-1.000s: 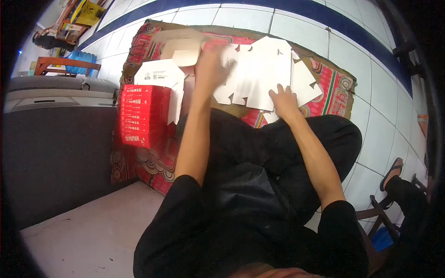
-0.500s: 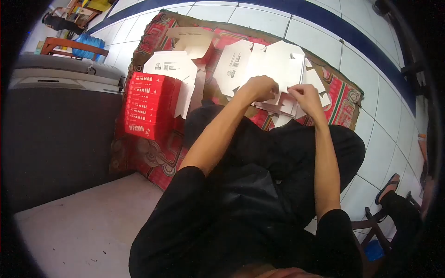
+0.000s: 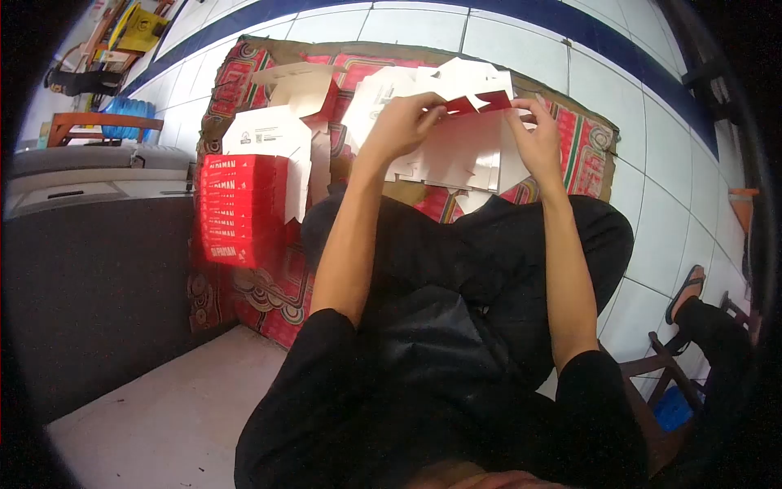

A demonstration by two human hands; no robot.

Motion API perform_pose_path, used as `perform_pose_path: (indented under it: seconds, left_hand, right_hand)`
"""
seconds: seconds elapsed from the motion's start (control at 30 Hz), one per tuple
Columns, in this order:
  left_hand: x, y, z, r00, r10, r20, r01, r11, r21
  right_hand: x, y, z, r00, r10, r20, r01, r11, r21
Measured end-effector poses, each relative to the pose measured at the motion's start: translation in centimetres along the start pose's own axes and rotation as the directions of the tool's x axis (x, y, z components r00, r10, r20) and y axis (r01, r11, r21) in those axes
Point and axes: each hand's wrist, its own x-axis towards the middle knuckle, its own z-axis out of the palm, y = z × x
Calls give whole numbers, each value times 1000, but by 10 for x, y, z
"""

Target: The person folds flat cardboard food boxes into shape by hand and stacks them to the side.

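A white cardboard box blank (image 3: 464,147) is tilted up in front of me, and red flaps show along its far edge. At its left corner, my left hand (image 3: 403,126) is closed with the fingertips on the card. My right hand (image 3: 535,138) pinches the blank's right corner between thumb and fingers. Under and behind it lie more flat white blanks (image 3: 377,91), partly hidden by the hands and the lifted card.
Red boxes (image 3: 236,213) lettered "PAMAN" are stacked at left. Beside them lie a printed white blank (image 3: 265,130) and a partly folded piece (image 3: 301,91). A red patterned mat (image 3: 582,159) covers the tiles. At right, a person's sandalled foot (image 3: 688,292) is near a wooden chair.
Both hands have moved up and away from my lap. The blank's far edge is now raised with red flaps showing. The whole view has shifted slightly.
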Motion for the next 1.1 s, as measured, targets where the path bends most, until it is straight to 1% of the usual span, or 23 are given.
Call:
perform_pose_path:
  seconds: [0.03,0.1,0.13,0.17,0.2,0.27,0.33,0.37,0.4,0.43,0.47,0.5,0.53,0.57,0.63,0.7,0.77,0.8,0.87,0.9,0.97,1.03,1.1]
  left_hand:
    - [0,1,-2,1000,3,5,-3,1000,0]
    - [-1,4,-3,994,-89,-58,80,985,-151]
    - [-1,3,-3,995,-81,-59,72,987,-147]
    - [-1,6,-2,995,-79,-56,70,987,-148]
    - [-1,10,-1,994,-72,-82,58,985,-160]
    - [-1,18,-2,992,-63,-106,44,984,-170]
    - [0,23,-4,978,-79,-192,36,975,-217]
    - [1,23,-3,979,-76,-192,34,976,-216]
    - [3,22,-3,959,-5,-282,-51,980,-192]
    - [5,20,-1,927,67,-370,-134,978,-160]
    - [6,16,-2,926,70,-371,-138,977,-161]
    - [7,11,-4,904,184,-387,-209,978,-24]
    - [8,11,-6,874,294,-386,-271,956,114]
    - [8,13,-6,874,295,-387,-272,955,114]
    - [6,19,-6,828,458,-323,-363,877,314]
    - [5,30,-8,802,496,-333,-375,852,366]
    - [3,42,-12,781,512,-359,-383,846,372]
    - [2,42,-12,777,515,-361,-386,844,372]
    - [-1,38,-9,877,390,-282,-356,920,164]
    - [-2,36,-6,876,391,-283,-358,919,163]
    - [-6,40,-5,974,156,-162,-178,975,-131]
    - [-6,40,-6,975,157,-158,-185,966,-182]
    - [-7,39,-6,994,60,-86,-82,958,-275]
  right_hand:
    - [2,3,2,1000,3,-5,-3,1000,0]
    - [4,9,2,997,-21,73,13,994,108]
    - [1,0,3,997,-19,70,11,994,106]
    - [-2,-19,6,996,-15,90,-14,952,306]
    - [-4,-33,7,994,-16,110,-40,869,493]
    - [-6,-40,5,990,-47,134,-24,874,485]
    - [-5,-45,1,984,-79,158,-6,878,479]
    - [-4,-48,-3,979,-181,95,120,885,449]
    - [-3,-49,-6,958,-283,35,245,879,410]
    - [-5,-51,-6,958,-285,32,248,879,408]
    - [-7,-53,-5,943,-328,60,293,900,321]
    - [-7,-55,-5,925,-368,93,340,911,233]
    - [-8,-53,-2,919,-375,121,348,916,201]
    - [-10,-51,0,919,-376,121,348,916,200]
    - [-13,-52,1,918,-338,209,309,938,160]
    - [-13,-57,0,913,-356,201,332,932,141]
    - [-10,-63,-2,897,-436,69,427,897,120]
    - [-10,-64,-4,896,-439,67,430,895,116]
    - [-12,-65,-9,894,-430,124,420,902,99]
    - [-11,-65,-8,894,-431,124,422,902,96]
    - [-11,-65,-5,906,-415,80,398,901,171]
    - [-12,-67,-3,924,-376,67,360,916,175]
    - [-12,-70,-5,941,-335,56,321,930,180]
